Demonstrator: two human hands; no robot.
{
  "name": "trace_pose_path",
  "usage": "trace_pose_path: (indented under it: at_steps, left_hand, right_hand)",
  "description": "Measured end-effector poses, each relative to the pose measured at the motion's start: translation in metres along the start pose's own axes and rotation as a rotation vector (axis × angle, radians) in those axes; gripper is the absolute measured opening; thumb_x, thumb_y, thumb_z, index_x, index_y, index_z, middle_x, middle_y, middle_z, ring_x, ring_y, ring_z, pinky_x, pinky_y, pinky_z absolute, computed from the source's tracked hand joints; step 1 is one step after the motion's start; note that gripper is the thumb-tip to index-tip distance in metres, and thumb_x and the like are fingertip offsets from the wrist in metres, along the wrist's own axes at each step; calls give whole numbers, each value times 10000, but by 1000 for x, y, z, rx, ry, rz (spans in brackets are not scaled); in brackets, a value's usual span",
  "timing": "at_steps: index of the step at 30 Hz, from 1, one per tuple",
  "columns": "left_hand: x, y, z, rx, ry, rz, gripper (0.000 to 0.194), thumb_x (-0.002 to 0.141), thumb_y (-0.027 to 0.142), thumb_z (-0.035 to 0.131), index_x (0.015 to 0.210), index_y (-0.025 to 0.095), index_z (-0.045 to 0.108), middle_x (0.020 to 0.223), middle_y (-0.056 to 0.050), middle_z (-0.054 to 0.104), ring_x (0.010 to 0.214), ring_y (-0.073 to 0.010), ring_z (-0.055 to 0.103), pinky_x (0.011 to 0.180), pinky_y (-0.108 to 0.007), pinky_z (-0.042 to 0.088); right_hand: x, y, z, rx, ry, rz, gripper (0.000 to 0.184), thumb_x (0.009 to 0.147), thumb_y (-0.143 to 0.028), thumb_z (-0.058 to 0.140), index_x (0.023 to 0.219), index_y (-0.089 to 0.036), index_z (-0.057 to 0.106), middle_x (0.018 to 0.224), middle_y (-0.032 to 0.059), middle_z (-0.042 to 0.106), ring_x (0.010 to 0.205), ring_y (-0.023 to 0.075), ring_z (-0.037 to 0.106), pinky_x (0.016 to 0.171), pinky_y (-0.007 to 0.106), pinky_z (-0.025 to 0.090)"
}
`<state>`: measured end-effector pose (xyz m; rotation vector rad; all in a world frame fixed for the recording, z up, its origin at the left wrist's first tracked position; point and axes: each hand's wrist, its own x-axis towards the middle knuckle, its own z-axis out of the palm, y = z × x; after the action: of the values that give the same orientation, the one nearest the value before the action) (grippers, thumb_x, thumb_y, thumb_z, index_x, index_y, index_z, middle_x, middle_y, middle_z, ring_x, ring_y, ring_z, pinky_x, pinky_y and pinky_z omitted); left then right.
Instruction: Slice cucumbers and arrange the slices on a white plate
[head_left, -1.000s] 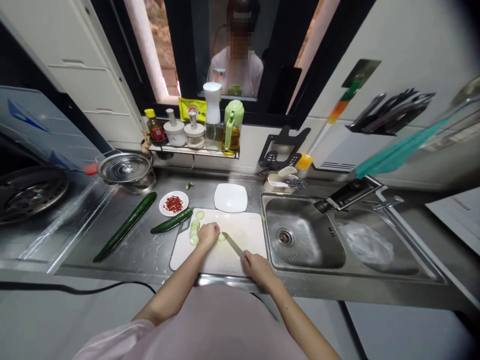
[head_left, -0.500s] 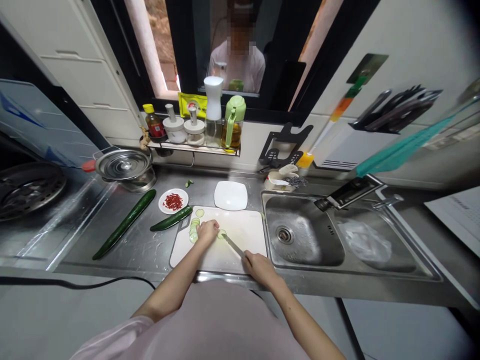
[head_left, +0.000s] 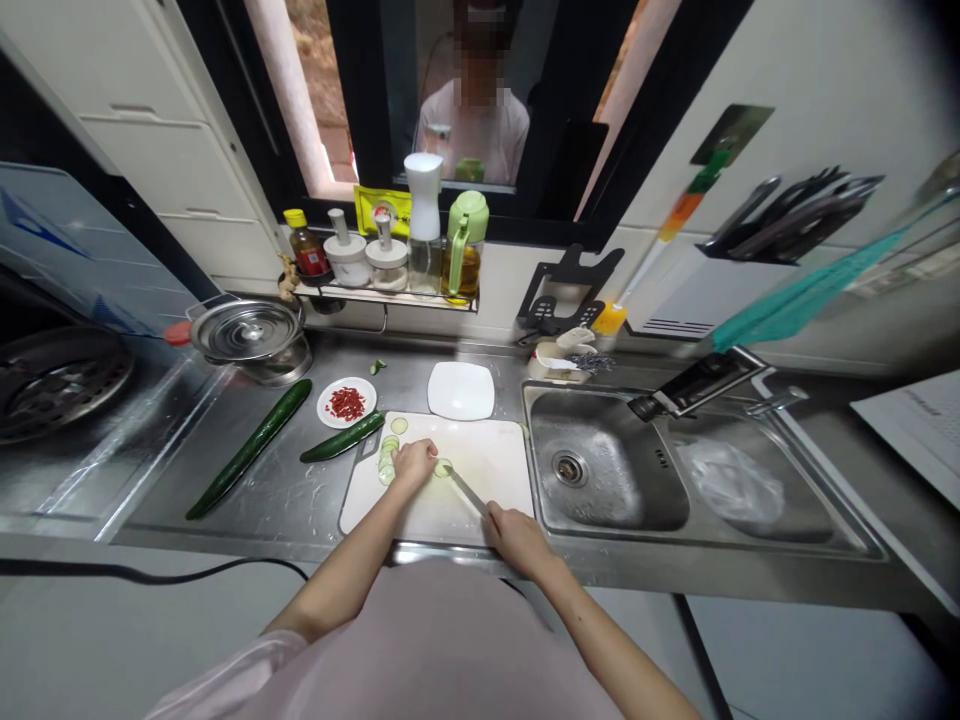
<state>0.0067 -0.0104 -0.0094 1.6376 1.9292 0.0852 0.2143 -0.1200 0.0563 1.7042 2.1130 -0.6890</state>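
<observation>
My right hand (head_left: 520, 538) is wrapped round the handle of a kitchen knife (head_left: 469, 492). The blade slants up to the left, its tip on a pale cucumber slice (head_left: 442, 467) lying on the white cutting board (head_left: 480, 440). Just left of that slice my left hand (head_left: 415, 463) rests on the board with its fingers curled in; whatever they hold, if anything, is hidden. Overlapping cucumber slices (head_left: 388, 458) lie beside it, partly covered, and a single slice lies above them. A cut length of cucumber (head_left: 343, 438) touches the board's left edge.
A whole cucumber (head_left: 251, 447), a plate (head_left: 328, 417) of red chopped pieces and an empty white dish (head_left: 462, 391) stand around the board. At right is the steel sink (head_left: 611, 490); a lidded pot (head_left: 274, 355) stands far left. Seasoning bottles (head_left: 426, 225) line a rack behind.
Both hands and the knife stay almost where they were. The cucumber slice at the blade tip shows slightly more clearly now.
</observation>
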Motion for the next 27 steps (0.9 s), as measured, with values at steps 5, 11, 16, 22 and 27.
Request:
trace_pose_path:
  at_steps: [5,11,16,22,27]
  left_hand:
    - [-1,2,-2,7,-10,1,153,760,273,588,894,288,662,969,3,725,1010,-212,602,913,-361,336]
    - [-1,3,-5,11,-27,-6,147,759,269,594,889,288,660,972,7,723,1011,-210,606,909,-364,338]
    - [0,3,-5,7,-29,-8,158,763,253,584,896,288,662,978,6,724,1006,-206,608,908,-365,338]
    - [1,3,-4,20,-25,-1,191,759,212,561,891,295,673,974,-1,724,1025,-227,599,923,-395,327]
    - [2,2,-4,19,-38,-8,197,746,216,571,894,297,673,979,0,723,1008,-212,604,932,-384,332]
  right_hand:
    - [0,-1,1,16,-3,-3,310,977,-313,270,1098,-193,528,967,132,695,914,241,648,707,292,367]
    - [1,-2,0,20,-28,-2,300,968,-306,289,1112,-186,523,973,143,691,931,254,645,710,300,370]
    - [3,-7,-4,43,-79,21,276,947,-238,317,1133,-182,514,1005,154,685,952,251,643,714,300,376]
    - [2,-10,-6,55,-99,30,284,921,-203,344,1146,-179,515,1039,153,679,967,256,642,719,302,389]
    - [4,-12,-6,45,-98,29,286,923,-197,338,1152,-172,507,1019,157,681,961,263,644,706,306,392]
